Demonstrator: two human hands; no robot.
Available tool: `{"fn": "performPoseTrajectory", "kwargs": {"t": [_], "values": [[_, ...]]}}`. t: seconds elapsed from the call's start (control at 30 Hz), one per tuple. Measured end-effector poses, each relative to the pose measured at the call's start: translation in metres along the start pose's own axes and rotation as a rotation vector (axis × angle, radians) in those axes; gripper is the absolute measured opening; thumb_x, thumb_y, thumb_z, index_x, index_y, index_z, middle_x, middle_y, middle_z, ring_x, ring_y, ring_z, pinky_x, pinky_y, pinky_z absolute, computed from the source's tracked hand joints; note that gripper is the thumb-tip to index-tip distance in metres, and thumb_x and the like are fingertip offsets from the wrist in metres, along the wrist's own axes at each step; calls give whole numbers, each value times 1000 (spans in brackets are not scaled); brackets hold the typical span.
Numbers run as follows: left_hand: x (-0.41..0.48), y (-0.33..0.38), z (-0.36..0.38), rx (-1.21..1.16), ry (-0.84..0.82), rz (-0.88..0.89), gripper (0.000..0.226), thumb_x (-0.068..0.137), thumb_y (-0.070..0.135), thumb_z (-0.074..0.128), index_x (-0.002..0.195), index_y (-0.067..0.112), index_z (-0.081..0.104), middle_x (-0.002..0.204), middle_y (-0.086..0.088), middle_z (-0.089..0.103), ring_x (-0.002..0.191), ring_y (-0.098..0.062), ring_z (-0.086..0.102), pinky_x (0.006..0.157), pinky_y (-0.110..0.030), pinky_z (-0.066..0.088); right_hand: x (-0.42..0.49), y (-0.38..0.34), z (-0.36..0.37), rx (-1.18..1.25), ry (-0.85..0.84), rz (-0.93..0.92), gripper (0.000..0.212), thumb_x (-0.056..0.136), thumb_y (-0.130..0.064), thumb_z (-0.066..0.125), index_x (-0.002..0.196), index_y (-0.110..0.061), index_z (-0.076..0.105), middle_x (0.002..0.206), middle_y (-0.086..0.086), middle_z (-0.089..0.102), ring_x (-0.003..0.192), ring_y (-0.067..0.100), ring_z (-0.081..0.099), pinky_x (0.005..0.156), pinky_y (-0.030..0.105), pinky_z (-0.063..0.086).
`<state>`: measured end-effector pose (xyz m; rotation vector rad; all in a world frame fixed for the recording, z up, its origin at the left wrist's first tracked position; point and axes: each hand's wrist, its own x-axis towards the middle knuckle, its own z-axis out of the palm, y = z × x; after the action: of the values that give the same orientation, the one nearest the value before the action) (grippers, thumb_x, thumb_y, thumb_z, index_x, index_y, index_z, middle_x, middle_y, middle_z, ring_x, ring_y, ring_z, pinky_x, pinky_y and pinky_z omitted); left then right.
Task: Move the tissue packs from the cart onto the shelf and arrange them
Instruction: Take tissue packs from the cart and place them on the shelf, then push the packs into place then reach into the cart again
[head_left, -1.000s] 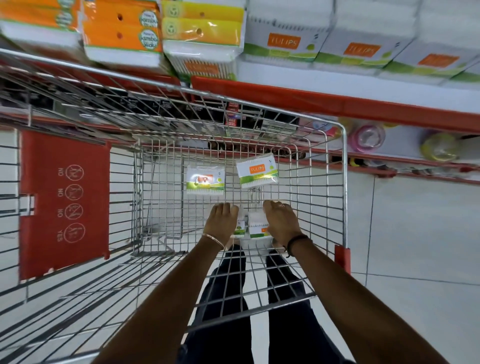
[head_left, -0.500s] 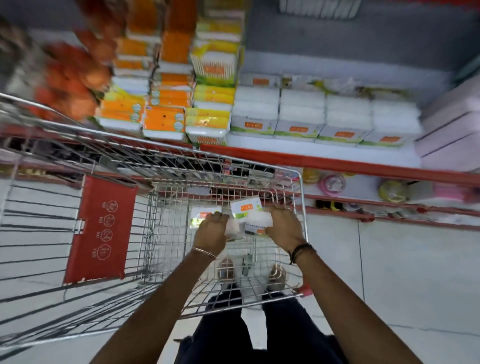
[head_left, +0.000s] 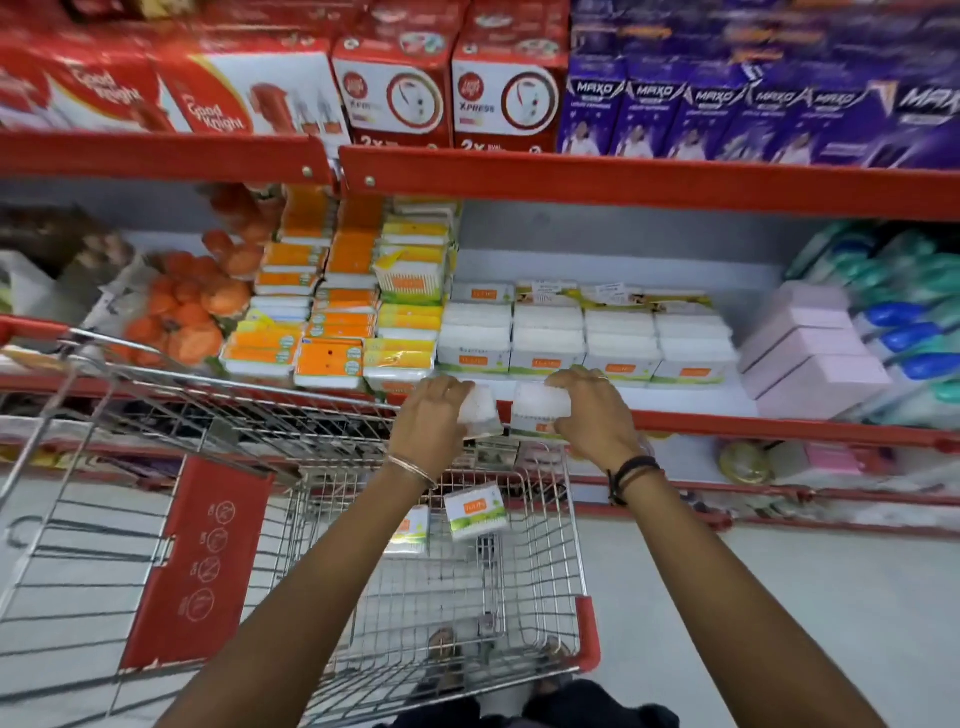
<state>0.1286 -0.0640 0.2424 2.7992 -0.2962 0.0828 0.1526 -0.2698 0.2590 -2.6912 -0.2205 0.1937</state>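
Note:
My left hand (head_left: 428, 415) grips a white tissue pack (head_left: 480, 410) and my right hand (head_left: 592, 410) grips another white pack (head_left: 535, 408) with an orange label. Both packs hover side by side at the red front edge of the shelf (head_left: 727, 428), just in front of a row of stacked white tissue packs (head_left: 582, 338). Below my arms stands the wire cart (head_left: 545, 571). Two more white-and-green tissue packs lie in it, one (head_left: 475, 512) facing up, the other (head_left: 413, 530) partly hidden behind my left forearm.
Orange and yellow packs (head_left: 332, 322) are stacked left of the white row, pink boxes (head_left: 810, 353) to its right. An upper red shelf (head_left: 623, 182) carries red and purple boxes. The cart's red child-seat flap (head_left: 197, 561) hangs at left. White floor tiles lie to the right.
Both hands picked packs up from the cart floor and rose with them to the shelf edge. My view tilted up from the cart to the shelves.

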Motion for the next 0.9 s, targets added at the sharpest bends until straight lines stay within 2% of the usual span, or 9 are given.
{"fn": "performPoseTrajectory", "kwargs": {"t": [0.13, 0.27, 0.53, 0.63, 0.77, 0.9], "values": [[33, 9, -3, 44, 48, 45, 59, 75, 5, 71, 129, 10, 48, 125, -14, 56, 113, -32, 50, 98, -40, 43, 21, 5, -9, -45, 64, -10, 56, 73, 6, 68, 125, -11, 53, 128, 11, 54, 120, 29, 47, 98, 36, 45], [57, 11, 6, 106, 65, 67, 59, 65, 2, 78, 120, 9, 57, 111, -15, 63, 98, -33, 59, 89, -42, 49, 41, 8, -4, -35, 111, 13, 57, 72, 14, 65, 122, -10, 55, 122, 9, 52, 112, 29, 50, 95, 37, 49], [76, -4, 30, 201, 16, 39, 67, 41, -8, 83, 104, 10, 66, 93, -12, 69, 82, -31, 66, 76, -42, 55, 65, 13, 22, -46, 84, 43, 56, 73, 14, 63, 123, -9, 54, 121, 11, 47, 109, 30, 49, 90, 40, 52], [79, -9, 39, 192, -2, 44, 68, 43, -11, 81, 106, 11, 65, 99, -12, 68, 85, -31, 66, 76, -42, 56, 67, 16, 33, -85, 92, 30, 58, 74, 16, 61, 125, -10, 54, 121, 11, 48, 107, 31, 51, 84, 39, 54], [79, -13, 47, 174, 20, 84, 56, 52, -13, 74, 102, 11, 66, 105, -14, 68, 92, -33, 65, 76, -42, 56, 67, 21, 43, -102, 126, 6, 57, 74, 20, 56, 123, -8, 57, 130, 11, 52, 114, 33, 51, 81, 41, 57], [72, -18, 51, 87, 91, 140, 45, 57, -10, 76, 97, 9, 67, 101, -14, 70, 91, -32, 67, 76, -41, 56, 64, 17, 46, -136, 195, -30, 50, 69, 21, 58, 113, -3, 62, 122, 16, 61, 107, 36, 57, 76, 45, 59]]}}
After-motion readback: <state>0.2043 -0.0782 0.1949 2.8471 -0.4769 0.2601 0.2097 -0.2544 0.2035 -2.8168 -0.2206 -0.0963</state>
